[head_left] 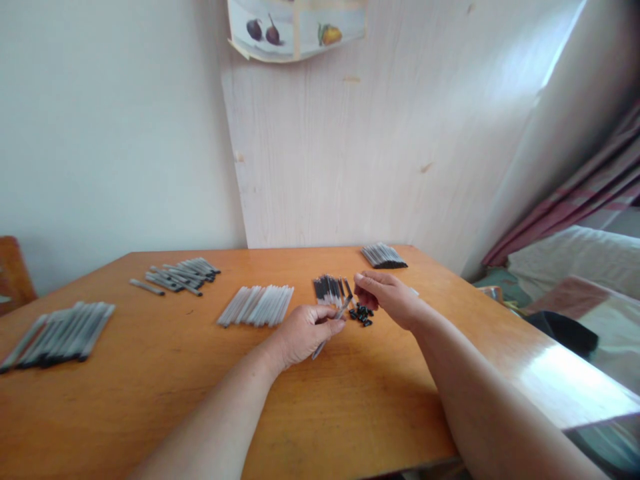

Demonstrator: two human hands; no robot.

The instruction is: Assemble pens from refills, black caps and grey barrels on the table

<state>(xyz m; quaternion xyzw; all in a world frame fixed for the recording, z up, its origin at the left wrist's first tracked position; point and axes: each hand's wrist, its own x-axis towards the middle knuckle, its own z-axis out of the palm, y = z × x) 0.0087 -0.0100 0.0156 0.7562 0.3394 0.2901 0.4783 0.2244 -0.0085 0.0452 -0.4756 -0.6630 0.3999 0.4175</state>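
My left hand [313,330] is closed around a slim translucent pen barrel [320,348], held at a slant with its dark end up and to the right. Close to that upper end is my right hand [383,293], its fingertips pinched together; what they hold, if anything, is too small to make out. Below the right fingers lies a small heap of black plugs [361,313]. Just behind the barrel rests a row of black pen refills [327,290]. Left of my left hand, several clear empty-looking barrels [257,305] lie side by side.
On the wooden table [200,400], black-ended pens form a stack [383,255] at the back right, a loose pile [183,275] at the back left and a row [63,333] at the far left. A wall stands behind; a chair [15,270] is at the left edge.
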